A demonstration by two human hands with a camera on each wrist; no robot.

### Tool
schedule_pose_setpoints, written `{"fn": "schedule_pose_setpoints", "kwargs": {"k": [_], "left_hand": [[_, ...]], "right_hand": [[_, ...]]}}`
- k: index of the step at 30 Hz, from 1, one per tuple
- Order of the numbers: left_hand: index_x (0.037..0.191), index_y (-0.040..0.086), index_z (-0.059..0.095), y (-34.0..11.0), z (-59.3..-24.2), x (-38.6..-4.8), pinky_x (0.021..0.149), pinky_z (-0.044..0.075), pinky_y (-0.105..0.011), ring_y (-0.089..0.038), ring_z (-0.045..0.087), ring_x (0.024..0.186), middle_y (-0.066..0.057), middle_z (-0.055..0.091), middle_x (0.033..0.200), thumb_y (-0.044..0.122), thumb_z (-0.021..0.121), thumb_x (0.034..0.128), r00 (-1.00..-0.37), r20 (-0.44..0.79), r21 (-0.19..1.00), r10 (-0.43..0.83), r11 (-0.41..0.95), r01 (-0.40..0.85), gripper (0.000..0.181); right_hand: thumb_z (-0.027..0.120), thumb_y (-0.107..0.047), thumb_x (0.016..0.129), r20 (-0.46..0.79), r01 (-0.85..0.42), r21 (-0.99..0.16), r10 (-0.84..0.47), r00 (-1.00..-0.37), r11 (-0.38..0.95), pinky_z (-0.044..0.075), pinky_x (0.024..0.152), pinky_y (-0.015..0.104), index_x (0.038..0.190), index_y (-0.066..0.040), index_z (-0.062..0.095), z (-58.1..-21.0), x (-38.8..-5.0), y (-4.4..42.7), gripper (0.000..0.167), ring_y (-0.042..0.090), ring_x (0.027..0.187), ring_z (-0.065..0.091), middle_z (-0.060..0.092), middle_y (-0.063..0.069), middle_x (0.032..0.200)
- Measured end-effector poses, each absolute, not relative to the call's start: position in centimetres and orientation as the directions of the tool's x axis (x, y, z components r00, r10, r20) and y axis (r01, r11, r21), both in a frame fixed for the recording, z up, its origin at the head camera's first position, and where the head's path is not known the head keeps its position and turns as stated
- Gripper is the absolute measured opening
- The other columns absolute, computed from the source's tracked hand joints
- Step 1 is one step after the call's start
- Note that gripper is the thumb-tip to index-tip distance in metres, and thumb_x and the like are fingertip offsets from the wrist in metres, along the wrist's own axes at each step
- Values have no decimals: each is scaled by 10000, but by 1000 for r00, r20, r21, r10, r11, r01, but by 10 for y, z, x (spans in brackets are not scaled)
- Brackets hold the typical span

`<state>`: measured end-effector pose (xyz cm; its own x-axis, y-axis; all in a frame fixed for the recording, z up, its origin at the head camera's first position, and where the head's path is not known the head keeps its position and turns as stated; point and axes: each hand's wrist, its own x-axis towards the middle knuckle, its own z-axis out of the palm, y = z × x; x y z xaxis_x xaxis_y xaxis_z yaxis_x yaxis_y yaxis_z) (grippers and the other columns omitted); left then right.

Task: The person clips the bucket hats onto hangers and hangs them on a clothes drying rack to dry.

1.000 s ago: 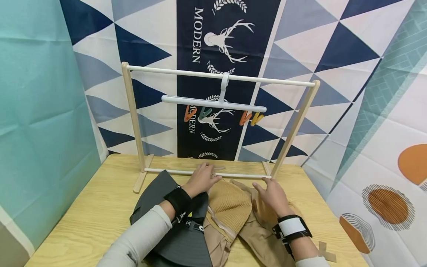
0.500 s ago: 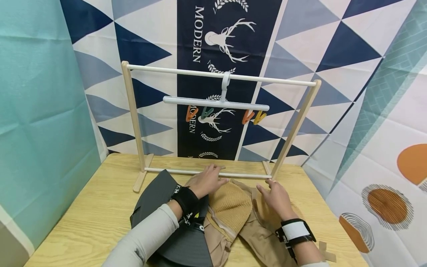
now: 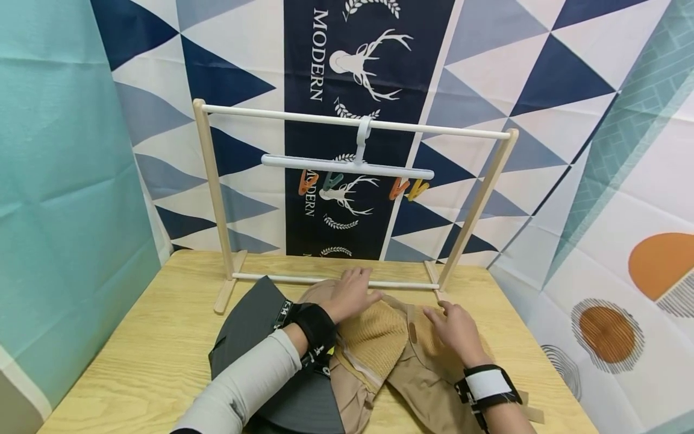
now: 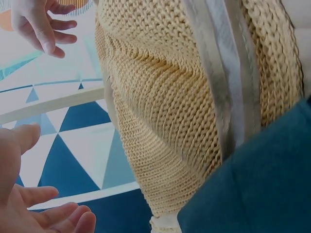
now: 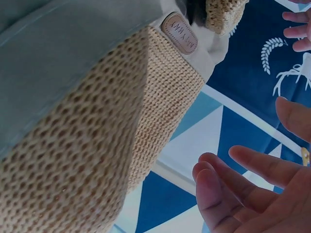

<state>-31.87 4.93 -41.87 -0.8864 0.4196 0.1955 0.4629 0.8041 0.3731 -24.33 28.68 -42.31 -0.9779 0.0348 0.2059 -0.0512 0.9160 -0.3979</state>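
My left hand (image 3: 352, 295) is over the back of tan knitted headwear (image 3: 376, 337), its fingers loosely extended around nothing. To the right, my right hand (image 3: 458, 331) hovers over more tan knit with a brown label (image 3: 413, 331), fingers spread and slightly bent. In the right wrist view that leather label (image 5: 180, 33) sits on a fabric band, and a gap separates the right hand (image 5: 257, 194) from the knit. The left wrist view also shows the left hand (image 4: 39, 194) apart from the knit. Whether the tan pieces are one hat or two I cannot tell. A dark grey bucket hat (image 3: 244, 337) lies under my left forearm.
A wooden rack (image 3: 474, 211) with white rods stands behind the hats. From its top rod hangs a pale hanger (image 3: 347, 166) with orange, green and yellow clips (image 3: 398, 188). Beige tape (image 3: 534, 414) lies at the right of the wooden table (image 3: 125, 349).
The left hand has shifted right and slightly nearer across the tan knit, uncovering part behind it. My right hand has drawn a little right and nearer.
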Motion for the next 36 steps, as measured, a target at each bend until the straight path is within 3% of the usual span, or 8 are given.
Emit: {"fn": "schedule_pose_setpoints", "kwargs": {"k": [5, 11, 19, 24, 30, 36], "left_hand": [[1414, 96, 481, 54, -425, -317, 1128, 334, -447, -311, 487, 1300, -129, 563, 1329, 484, 569, 953, -879, 220, 345, 424, 809, 476, 609], [1406, 103, 496, 54, -433, -308, 1038, 426, -515, -345, 495, 1302, -169, 526, 1389, 479, 589, 945, -895, 188, 461, 405, 768, 445, 602], [1452, 111, 438, 63, -435, -305, 1023, 454, -459, -313, 501, 1288, -149, 517, 1379, 487, 551, 967, -864, 168, 478, 474, 727, 492, 624], [1442, 111, 450, 73, -431, -306, 992, 466, -453, -312, 521, 1241, -152, 511, 1360, 472, 561, 966, -860, 162, 481, 483, 723, 497, 607], [1452, 97, 441, 81, -434, -305, 1061, 434, -443, -295, 486, 1327, -144, 483, 1444, 459, 557, 972, -847, 137, 478, 514, 714, 511, 612], [1450, 110, 447, 86, -438, -302, 1087, 408, -441, -283, 461, 1351, -101, 481, 1466, 466, 560, 968, -851, 130, 489, 509, 713, 502, 610]], "right_hand": [[591, -316, 974, 218, -50, -398, 41, -975, 916, 507, 801, 553, 1216, 176, 566, -427, -241, 292, 549, 480, 931, 634, 638, 361, 1032], [616, -288, 956, 203, -38, -414, 51, -978, 909, 513, 767, 536, 1194, 171, 581, -435, -235, 291, 518, 433, 876, 642, 641, 314, 965], [611, -280, 958, 187, -6, -426, 81, -979, 905, 512, 759, 520, 1213, 167, 575, -436, -227, 296, 516, 395, 868, 640, 635, 310, 980], [602, -279, 960, 174, -2, -411, 76, -982, 912, 509, 695, 479, 1214, 178, 567, -432, -225, 302, 524, 322, 782, 624, 626, 292, 943], [610, -292, 956, 172, 19, -388, 92, -981, 921, 474, 620, 415, 1208, 180, 568, -434, -222, 306, 537, 236, 681, 554, 613, 258, 877], [604, -288, 960, 138, 50, -394, 113, -984, 918, 465, 611, 412, 1218, 188, 555, -436, -217, 308, 544, 222, 633, 523, 624, 350, 983]]}}
